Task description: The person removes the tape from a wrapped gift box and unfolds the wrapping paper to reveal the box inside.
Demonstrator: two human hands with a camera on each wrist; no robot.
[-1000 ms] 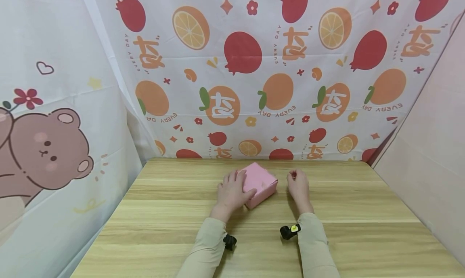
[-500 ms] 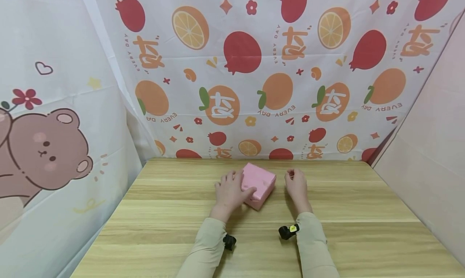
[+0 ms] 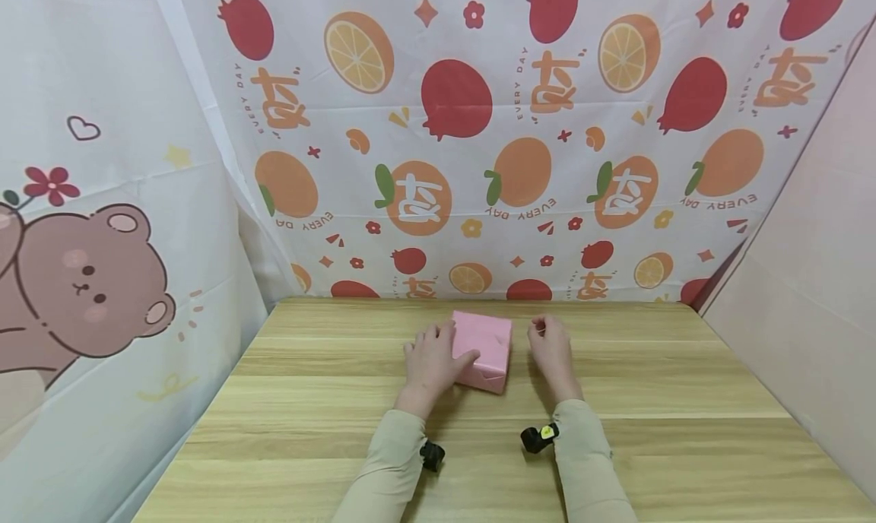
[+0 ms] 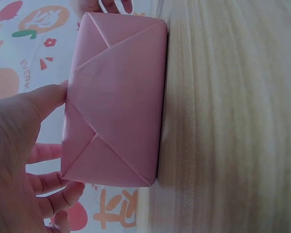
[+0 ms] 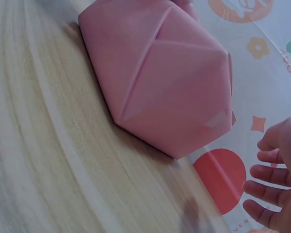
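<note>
A box wrapped in pink paper point(image 3: 484, 337) sits on the wooden table, its folded end flaps showing in both wrist views. My left hand point(image 3: 431, 362) holds the box at its left side, with the thumb point(image 3: 468, 358) over the top and the fingers down the far-left edge. To the right of the box, a short gap away, is my right hand point(image 3: 553, 356), its thumb and forefinger brought together. A small pale strip point(image 3: 541, 328) shows at those fingertips in the head view. In the right wrist view a shiny patch point(image 5: 216, 119) marks the pink paper near one corner.
The wooden table point(image 3: 328, 424) reaches back to a white cloth point(image 3: 465, 181) printed with fruit. Another cloth point(image 3: 82, 280), with a bear on it, hangs at the left, and a pale panel point(image 3: 807, 280) stands at the right. Small black cameras point(image 3: 433, 456) are strapped to both wrists.
The box has turned counterclockwise under my left hand, so its sides now lie nearly square to the table. My right hand has moved slightly left, keeping its finger pose.
</note>
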